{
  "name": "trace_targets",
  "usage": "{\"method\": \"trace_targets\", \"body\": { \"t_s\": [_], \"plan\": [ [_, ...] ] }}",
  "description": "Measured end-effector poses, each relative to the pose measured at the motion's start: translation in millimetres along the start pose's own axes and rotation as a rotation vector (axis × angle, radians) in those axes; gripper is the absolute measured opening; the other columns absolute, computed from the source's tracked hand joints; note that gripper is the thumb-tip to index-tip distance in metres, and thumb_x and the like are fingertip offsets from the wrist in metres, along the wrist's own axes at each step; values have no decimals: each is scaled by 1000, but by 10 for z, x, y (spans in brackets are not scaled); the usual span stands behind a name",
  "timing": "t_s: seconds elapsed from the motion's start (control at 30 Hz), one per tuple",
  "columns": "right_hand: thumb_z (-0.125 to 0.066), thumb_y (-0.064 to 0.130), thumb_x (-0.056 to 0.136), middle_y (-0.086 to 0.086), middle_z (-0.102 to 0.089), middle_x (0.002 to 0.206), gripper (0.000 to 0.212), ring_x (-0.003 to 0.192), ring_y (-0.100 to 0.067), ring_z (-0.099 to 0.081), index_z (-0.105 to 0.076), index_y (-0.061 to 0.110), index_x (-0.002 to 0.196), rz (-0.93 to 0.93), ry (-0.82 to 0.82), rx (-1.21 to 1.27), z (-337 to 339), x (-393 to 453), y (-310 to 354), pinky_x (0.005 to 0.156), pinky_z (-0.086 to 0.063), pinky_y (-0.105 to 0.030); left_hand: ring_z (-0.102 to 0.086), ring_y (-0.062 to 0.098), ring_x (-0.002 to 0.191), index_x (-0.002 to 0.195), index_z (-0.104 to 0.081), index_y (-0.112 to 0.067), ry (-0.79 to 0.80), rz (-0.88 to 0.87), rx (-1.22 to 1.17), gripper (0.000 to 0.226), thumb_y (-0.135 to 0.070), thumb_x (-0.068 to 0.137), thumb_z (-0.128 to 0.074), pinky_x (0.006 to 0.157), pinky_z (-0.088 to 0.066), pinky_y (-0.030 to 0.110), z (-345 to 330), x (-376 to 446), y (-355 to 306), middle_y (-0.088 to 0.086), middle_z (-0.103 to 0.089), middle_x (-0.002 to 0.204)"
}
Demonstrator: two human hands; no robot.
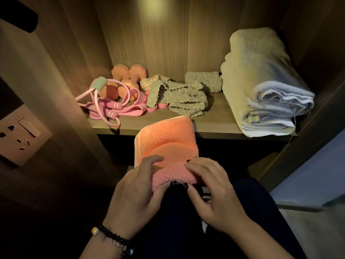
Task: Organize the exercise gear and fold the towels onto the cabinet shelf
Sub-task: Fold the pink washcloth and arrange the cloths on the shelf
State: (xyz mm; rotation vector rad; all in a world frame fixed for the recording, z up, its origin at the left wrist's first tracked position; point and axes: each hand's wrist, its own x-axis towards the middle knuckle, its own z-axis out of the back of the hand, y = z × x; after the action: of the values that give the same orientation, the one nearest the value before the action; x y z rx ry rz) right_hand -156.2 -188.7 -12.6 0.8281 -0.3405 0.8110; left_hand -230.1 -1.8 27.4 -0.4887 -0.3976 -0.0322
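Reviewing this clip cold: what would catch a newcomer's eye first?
Probably the orange towel, front and centre, held by the left hand and right hand just below the shelf edge. Next, the big pale folded towel on the shelf's right, and the orange dumbbells at its back left.

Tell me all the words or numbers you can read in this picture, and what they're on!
None: no words, numbers or brand marks can be read anywhere.
The orange towel, dumbbells, jump rope, folded towels and wall socket all look plain.
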Motion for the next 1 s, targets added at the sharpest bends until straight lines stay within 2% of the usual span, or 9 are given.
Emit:
{"method": "trace_targets", "body": {
  "t_s": [0.13,0.23,0.37,0.53,0.67,0.77,0.87,0.93,1.0],
  "plan": [
    [-61,20,88,1,-59,122,38,117,-16,-52,-59,12,125,45,128,-84,53,20,-44,102,-40,-39,-53,-9,76,111,-53,-32,31,49,-112,38,-58,83,-54,64,-36,9,39,-7,-10,-20,-63,100],
    [-67,15,84,10,-60,112,35,107,-10,-55,-62,16,118,-10,225,63,216,198,-41,90,-45,-38,-57,-7,81,104,-63,-28,-13,43,-118,34,-51,80,-60,69,-39,6,80,26,-19,-21,-64,96],
    [-59,23,88,32,-54,104,31,103,6,-51,-62,27,119,-26,374,146,380,384,-17,87,-38,-19,-58,0,91,95,-69,-27,-92,64,-172,30,-50,79,-59,75,-42,8,94,12,-5,-18,-61,95],
    [-49,28,98,24,-60,107,25,102,7,-52,-62,29,120,-156,487,213,289,410,-10,87,-38,-12,-57,1,76,74,-66,-28,-111,298,-212,37,-61,82,-52,60,-42,15,8,36,18,-14,-62,72],
    [-48,33,98,19,-60,74,19,71,1,-55,-63,39,87,-263,441,265,184,492,-11,63,-39,-15,-52,9,57,70,-55,-24,-99,405,11,36,-49,89,-39,51,-42,31,-89,176,12,-7,-55,61],
    [-48,47,89,9,-59,63,28,57,-6,-51,-58,41,64,-347,385,230,101,588,-13,57,-40,-27,-51,16,65,80,-60,-16,-187,181,223,30,-31,96,-40,60,-41,35,-96,213,22,-4,-54,70],
    [-55,48,85,4,-66,73,24,69,-15,-59,-63,32,69,-442,351,178,46,665,-53,65,-46,-33,-56,18,82,91,-65,-14,-202,-61,229,26,-34,91,-48,77,-36,32,-124,119,43,-1,-61,88],
    [-62,44,82,7,-65,86,14,81,-11,-59,-64,30,78,-435,247,99,25,672,-47,71,-44,-29,-54,16,98,100,-65,-16,-97,-60,200,38,-47,83,-55,89,-33,36,-111,43,67,-1,-60,101],
    [-69,28,81,-1,-60,102,14,96,-16,-55,-67,19,92,-270,16,-115,30,631,-39,80,-43,-33,-51,17,107,106,-64,-18,16,-11,239,47,-53,75,-63,97,-28,42,-69,43,100,-2,-56,107]
  ]
}}
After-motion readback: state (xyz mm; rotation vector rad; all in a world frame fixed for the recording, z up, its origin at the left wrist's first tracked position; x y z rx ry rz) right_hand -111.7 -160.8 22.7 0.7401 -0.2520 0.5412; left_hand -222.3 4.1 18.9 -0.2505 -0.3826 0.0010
